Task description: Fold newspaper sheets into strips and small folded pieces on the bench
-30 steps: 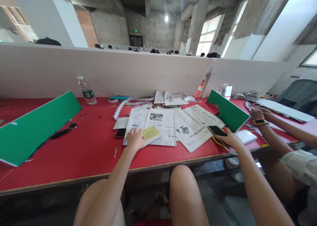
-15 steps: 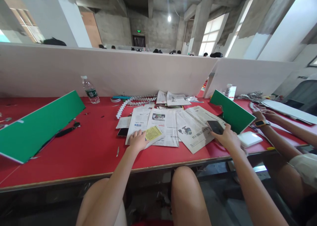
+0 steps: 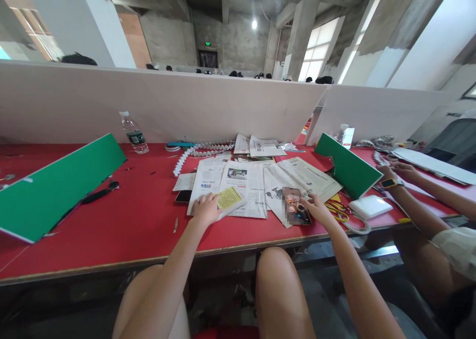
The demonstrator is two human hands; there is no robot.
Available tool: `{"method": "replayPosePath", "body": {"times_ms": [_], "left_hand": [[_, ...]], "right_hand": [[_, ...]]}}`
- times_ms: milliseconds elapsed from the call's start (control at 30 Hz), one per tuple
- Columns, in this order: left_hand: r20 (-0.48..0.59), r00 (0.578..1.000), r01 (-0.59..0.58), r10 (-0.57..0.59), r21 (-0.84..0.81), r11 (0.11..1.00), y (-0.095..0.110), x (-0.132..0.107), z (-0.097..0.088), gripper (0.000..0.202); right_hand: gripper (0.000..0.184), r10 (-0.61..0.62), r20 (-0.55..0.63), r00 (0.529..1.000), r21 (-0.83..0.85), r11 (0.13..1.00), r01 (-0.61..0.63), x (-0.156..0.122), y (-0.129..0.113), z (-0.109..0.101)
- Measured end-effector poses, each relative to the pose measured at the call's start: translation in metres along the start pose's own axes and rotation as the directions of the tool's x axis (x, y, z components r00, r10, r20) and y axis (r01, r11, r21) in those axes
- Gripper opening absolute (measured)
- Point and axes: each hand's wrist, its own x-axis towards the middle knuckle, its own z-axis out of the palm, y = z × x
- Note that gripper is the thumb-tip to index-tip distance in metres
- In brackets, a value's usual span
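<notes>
My left hand (image 3: 205, 209) rests fingers-down on folded newspaper (image 3: 238, 186), next to a small yellow printed sheet (image 3: 228, 198). Its fingers lie curled but flat on the paper. My right hand (image 3: 317, 209) holds a phone (image 3: 295, 205) with a lit screen, lying on the spread newspaper pages (image 3: 303, 178) near the table's front edge. A second dark phone (image 3: 183, 196) lies left of the papers. Yellow-handled scissors (image 3: 337, 208) lie just right of my right hand.
A red table (image 3: 122, 225) holds two green boards (image 3: 55, 185) (image 3: 347, 166), a water bottle (image 3: 134, 133), a folded white paper chain (image 3: 193, 153), a black tool (image 3: 98, 194) and a white box (image 3: 370, 206). Another person's hands (image 3: 396, 173) work at the right. A white partition (image 3: 167, 106) runs behind.
My right hand brought the phone leftward from beside the green board onto the newspaper, and its screen is now lit. My left hand stayed put.
</notes>
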Motion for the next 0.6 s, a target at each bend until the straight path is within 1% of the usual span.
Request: {"method": "replayPosePath", "body": {"times_ms": [67, 133, 167, 233, 300, 367, 467, 533, 600], "left_hand": [[0.000, 1.000, -0.007, 0.007, 0.003, 1.000, 0.000, 0.000, 0.000, 0.055], [0.004, 1.000, -0.011, 0.011, 0.009, 1.000, 0.000, 0.000, 0.000, 0.055], [0.003, 1.000, -0.011, 0.011, 0.009, 1.000, 0.000, 0.000, 0.000, 0.055], [-0.003, 1.000, -0.012, 0.012, 0.000, 1.000, 0.000, 0.000, 0.000, 0.056], [-0.015, 1.000, -0.010, 0.009, -0.014, 1.000, 0.000, -0.001, 0.000, 0.056], [-0.028, 1.000, -0.009, 0.008, -0.021, 1.000, 0.001, -0.002, -0.001, 0.056], [-0.044, 0.999, -0.014, 0.013, -0.021, 1.000, 0.001, -0.003, -0.003, 0.054], [-0.046, 0.999, -0.018, 0.017, -0.021, 1.000, 0.002, -0.003, -0.004, 0.052], [-0.043, 0.999, -0.019, 0.018, -0.018, 1.000, 0.002, -0.003, -0.005, 0.052]], "right_hand": [[0.065, -0.014, 0.037, 0.999, 0.188, 0.982, 0.007, -0.001, 0.014, -0.002], [0.062, -0.091, 0.066, 0.994, 0.313, 0.947, 0.066, -0.008, 0.022, -0.003], [0.059, -0.143, 0.064, 0.988, 0.339, 0.934, 0.113, -0.012, 0.025, -0.003], [0.051, -0.244, 0.046, 0.969, 0.311, 0.925, 0.218, -0.018, 0.027, -0.005], [0.052, -0.286, 0.044, 0.957, 0.213, 0.939, 0.271, -0.019, 0.025, -0.004], [0.056, -0.254, 0.056, 0.966, 0.094, 0.964, 0.248, -0.013, 0.020, -0.001], [0.057, -0.132, 0.038, 0.990, -0.033, 0.990, 0.134, 0.001, 0.012, 0.006], [0.061, -0.060, 0.043, 0.997, -0.005, 0.998, 0.060, 0.006, 0.007, 0.007], [0.072, -0.007, 0.116, 0.993, 0.114, 0.993, -0.007, 0.004, 0.006, 0.003]]}}
